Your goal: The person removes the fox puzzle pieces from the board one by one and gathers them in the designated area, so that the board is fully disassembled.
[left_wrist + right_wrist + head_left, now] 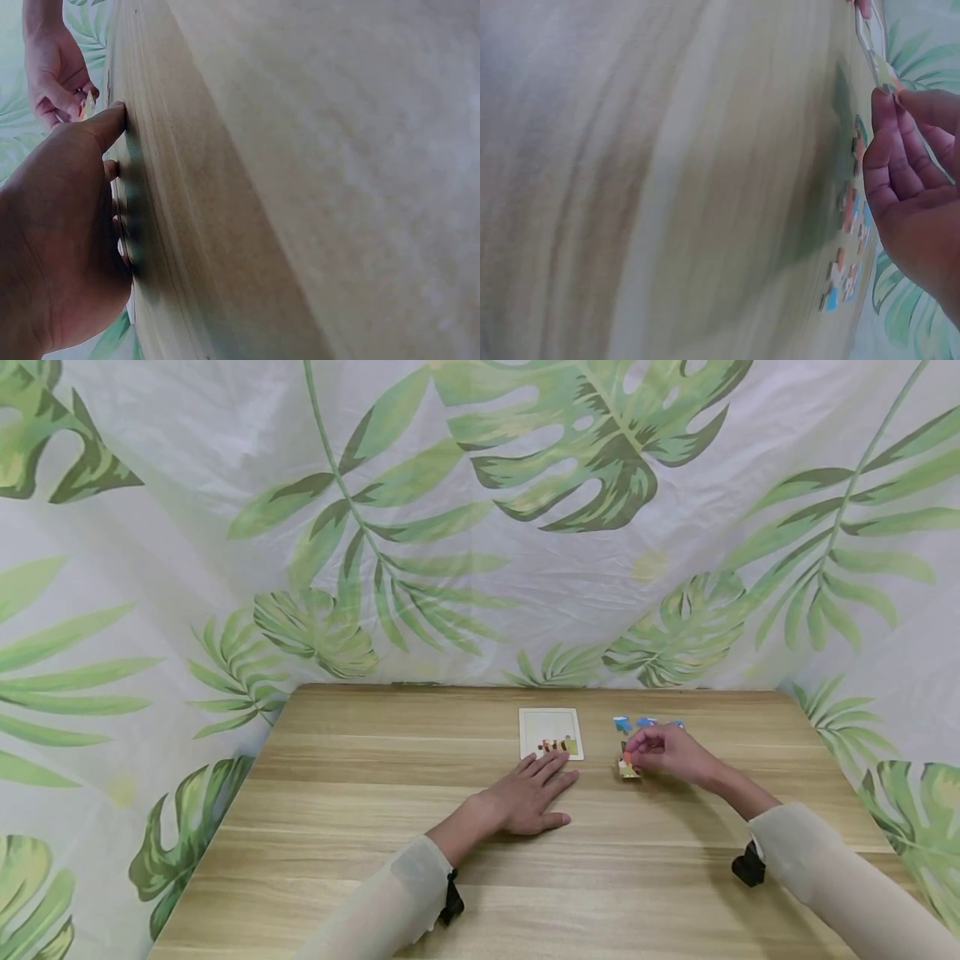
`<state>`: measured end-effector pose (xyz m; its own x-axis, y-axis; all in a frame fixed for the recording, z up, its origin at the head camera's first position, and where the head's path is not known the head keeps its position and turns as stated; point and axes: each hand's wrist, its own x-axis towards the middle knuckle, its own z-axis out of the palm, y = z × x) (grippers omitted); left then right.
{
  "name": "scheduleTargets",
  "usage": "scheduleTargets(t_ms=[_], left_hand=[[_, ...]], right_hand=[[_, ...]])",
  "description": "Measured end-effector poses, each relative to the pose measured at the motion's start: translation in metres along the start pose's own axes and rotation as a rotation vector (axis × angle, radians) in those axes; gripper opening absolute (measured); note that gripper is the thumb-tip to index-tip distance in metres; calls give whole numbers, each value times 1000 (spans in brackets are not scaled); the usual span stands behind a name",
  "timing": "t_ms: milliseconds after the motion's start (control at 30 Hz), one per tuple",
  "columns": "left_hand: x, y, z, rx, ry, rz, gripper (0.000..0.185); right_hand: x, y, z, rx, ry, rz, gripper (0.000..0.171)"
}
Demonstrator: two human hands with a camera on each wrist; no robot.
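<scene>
A white-rimmed puzzle tray [551, 722] lies near the back of the table, with joined pieces [557, 746] showing a striped pattern along its near side. My left hand [528, 797] rests palm down on the wood, fingers spread and fairly straight, its fingertips over the tray's near edge. To the right of the tray, my right hand [670, 753] pinches a small puzzle piece [628, 767] between thumb and fingertips. That piece is cream and orange, and in the right wrist view it is seen nearly edge-on at the fingertips of the right hand [915, 157].
Several loose puzzle pieces [622, 724] with blue parts lie beyond and partly behind the right hand; in the right wrist view more pieces [849, 206] lie along the tabletop. The wooden table [360, 793] ends at a leaf-printed cloth [420, 527] behind it.
</scene>
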<state>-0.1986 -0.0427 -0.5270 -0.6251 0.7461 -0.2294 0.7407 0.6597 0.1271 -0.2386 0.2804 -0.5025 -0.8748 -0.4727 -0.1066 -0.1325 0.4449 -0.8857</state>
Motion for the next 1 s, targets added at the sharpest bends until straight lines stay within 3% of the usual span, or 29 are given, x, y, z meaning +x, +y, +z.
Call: scheduleTargets(t_ms=[433,667,1000], left_hand=[[1,-3,2,14,10,-5,75],[2,-4,3,-5,13,5,74],[3,-3,5,-4,-4,1,76]], right_hand=[[-6,8,-3,-35,10,-14,13],[-7,12,2,-147,45,-72,7],[-11,17,3,-297,82,-77,7]])
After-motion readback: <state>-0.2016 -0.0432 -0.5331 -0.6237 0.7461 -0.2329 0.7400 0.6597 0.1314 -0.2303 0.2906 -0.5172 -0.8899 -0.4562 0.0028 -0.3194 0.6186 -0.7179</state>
